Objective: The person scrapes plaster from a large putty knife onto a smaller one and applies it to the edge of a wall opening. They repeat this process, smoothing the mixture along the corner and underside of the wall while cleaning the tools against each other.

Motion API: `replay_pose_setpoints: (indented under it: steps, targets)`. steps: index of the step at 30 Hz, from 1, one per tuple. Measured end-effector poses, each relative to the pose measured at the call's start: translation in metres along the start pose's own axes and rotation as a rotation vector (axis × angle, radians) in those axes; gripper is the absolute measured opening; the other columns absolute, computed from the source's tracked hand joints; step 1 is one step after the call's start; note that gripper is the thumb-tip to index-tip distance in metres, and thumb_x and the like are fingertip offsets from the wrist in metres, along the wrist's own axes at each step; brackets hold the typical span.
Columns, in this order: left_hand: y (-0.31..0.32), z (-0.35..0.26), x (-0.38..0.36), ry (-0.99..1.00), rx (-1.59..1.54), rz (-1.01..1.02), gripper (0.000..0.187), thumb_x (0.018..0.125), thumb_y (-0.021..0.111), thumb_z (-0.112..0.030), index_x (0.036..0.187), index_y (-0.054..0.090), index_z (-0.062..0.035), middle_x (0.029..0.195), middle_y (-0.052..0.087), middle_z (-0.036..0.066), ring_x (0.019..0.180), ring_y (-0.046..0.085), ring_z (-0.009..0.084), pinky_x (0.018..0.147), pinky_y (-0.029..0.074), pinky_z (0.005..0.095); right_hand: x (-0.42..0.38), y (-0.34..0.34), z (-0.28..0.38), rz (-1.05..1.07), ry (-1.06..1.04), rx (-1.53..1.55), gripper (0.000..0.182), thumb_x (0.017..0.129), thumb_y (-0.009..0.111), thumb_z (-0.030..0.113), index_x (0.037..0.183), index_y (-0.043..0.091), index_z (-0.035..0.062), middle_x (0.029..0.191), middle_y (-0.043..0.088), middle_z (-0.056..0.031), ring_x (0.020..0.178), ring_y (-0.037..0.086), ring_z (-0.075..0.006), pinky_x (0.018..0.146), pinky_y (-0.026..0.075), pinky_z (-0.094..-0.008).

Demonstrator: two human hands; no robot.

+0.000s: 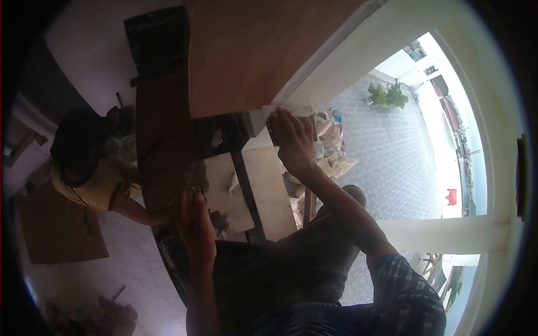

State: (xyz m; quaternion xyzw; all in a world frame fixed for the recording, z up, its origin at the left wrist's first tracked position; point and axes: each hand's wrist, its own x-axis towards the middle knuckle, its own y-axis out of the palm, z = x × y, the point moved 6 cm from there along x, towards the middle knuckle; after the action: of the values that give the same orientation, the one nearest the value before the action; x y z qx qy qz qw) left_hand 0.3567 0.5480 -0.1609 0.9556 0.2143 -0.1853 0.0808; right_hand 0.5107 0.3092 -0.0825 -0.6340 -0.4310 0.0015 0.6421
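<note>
My left hand (197, 229) is held up at the lower centre, its fingers stretched out beside the dirt-smeared left end of a pale panel (230, 190); nothing shows in it. My right hand (295, 143) reaches forward, fingers bent over a small dark flat piece (307, 115) near a whitish edge; what exactly it grips is hard to make out. A second pale panel (272, 187) lies below that hand, with a dark strip (246, 193) between the two panels. A large brown board (241, 56) rises beyond them.
On the left, a person in a yellow top (92, 187) reaches one arm toward the long brown surface (162, 129). Crumpled bags (335, 151) lie right of my right hand. A brown sheet (61, 227) is on the floor. Outside are paving (392, 145) and a plant (388, 95).
</note>
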Motion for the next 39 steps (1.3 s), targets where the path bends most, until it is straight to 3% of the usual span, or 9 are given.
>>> replay_pose_setpoints:
  steps: [5,8,13,17,21,26,29,33,39]
  targets:
    - [0.001,0.002,0.004,-0.018,0.014,-0.060,0.061,0.106,0.056,-0.037,0.154,0.042,0.0002,0.148,0.048,0.019,0.132,0.051,0.0284,0.113,0.039,0.0427,-0.020,-0.011,0.000,0.212,0.273,0.484,0.039,0.093,0.059,-0.003,0.131,0.064,0.0047,0.129,0.065,-0.0171,0.116,0.066,-0.0314,0.093,0.050,-0.0434]
    - [0.014,0.031,0.017,-0.202,-0.365,0.015,0.056,0.105,0.058,-0.036,0.148,0.048,-0.0011,0.139,0.055,0.013,0.125,0.053,0.0245,0.112,0.039,0.0414,-0.030,-0.043,-0.002,0.553,0.877,0.933,0.028,0.105,0.056,0.013,0.129,0.064,0.0037,0.101,0.072,-0.0148,0.095,0.068,-0.0222,0.087,0.052,-0.0357]
    - [0.029,0.010,0.014,-0.255,-0.493,0.071,0.044,0.102,0.066,-0.026,0.139,0.055,-0.0035,0.125,0.060,0.009,0.112,0.060,0.0209,0.098,0.051,0.0396,-0.022,-0.073,0.015,0.515,0.726,1.136,0.029,0.105,0.054,0.010,0.131,0.063,-0.0007,0.109,0.073,-0.0145,0.097,0.069,-0.0210,0.089,0.052,-0.0335]
    - [0.039,-0.006,0.006,-0.232,-0.681,0.146,0.042,0.098,0.070,-0.018,0.135,0.057,-0.0032,0.121,0.064,0.010,0.107,0.066,0.0207,0.090,0.057,0.0389,0.003,-0.109,0.063,0.236,0.181,0.943,0.049,0.094,0.056,-0.015,0.140,0.058,0.0010,0.140,0.065,-0.0202,0.131,0.063,-0.0334,0.110,0.050,-0.0424]
    - [0.053,0.000,0.008,-0.291,-0.898,0.300,0.041,0.098,0.068,-0.013,0.136,0.057,-0.0012,0.124,0.066,0.012,0.112,0.067,0.0215,0.093,0.058,0.0385,0.004,-0.111,0.085,0.063,-0.249,0.809,0.059,0.087,0.071,-0.006,0.143,0.055,0.0007,0.146,0.060,-0.0218,0.137,0.057,-0.0370,0.113,0.049,-0.0522]
    - [0.059,-0.014,0.005,-0.274,-0.928,0.361,0.044,0.100,0.066,-0.013,0.141,0.054,-0.0020,0.126,0.066,0.011,0.112,0.068,0.0207,0.093,0.059,0.0375,-0.019,-0.099,0.087,0.091,-0.232,0.741,0.064,0.081,0.072,-0.010,0.142,0.056,-0.0005,0.148,0.058,-0.0221,0.137,0.057,-0.0376,0.115,0.046,-0.0533]
    - [0.048,-0.024,-0.003,-0.281,-0.836,0.322,0.030,0.099,0.071,-0.016,0.127,0.064,-0.0068,0.121,0.068,0.008,0.110,0.067,0.0192,0.097,0.056,0.0368,-0.036,-0.087,0.066,0.150,-0.164,0.660,0.069,0.073,0.066,-0.020,0.139,0.059,-0.0008,0.147,0.058,-0.0213,0.139,0.055,-0.0374,0.114,0.047,-0.0527]
    - [0.030,-0.067,-0.015,-0.154,-0.654,0.279,0.037,0.098,0.073,-0.021,0.132,0.063,-0.0074,0.122,0.068,0.006,0.112,0.066,0.0186,0.096,0.055,0.0367,-0.056,-0.073,0.051,0.268,-0.234,0.517,0.059,0.079,0.066,-0.015,0.135,0.063,0.0029,0.139,0.064,-0.0184,0.134,0.059,-0.0370,0.110,0.051,-0.0475]
    - [0.018,-0.067,-0.007,0.036,-0.338,0.124,0.050,0.103,0.066,-0.024,0.147,0.051,-0.0048,0.138,0.058,0.008,0.127,0.056,0.0182,0.106,0.046,0.0376,-0.053,-0.101,0.051,0.285,0.287,0.765,0.049,0.096,0.056,-0.009,0.142,0.057,0.0067,0.137,0.064,-0.0195,0.124,0.064,-0.0374,0.099,0.056,-0.0419]
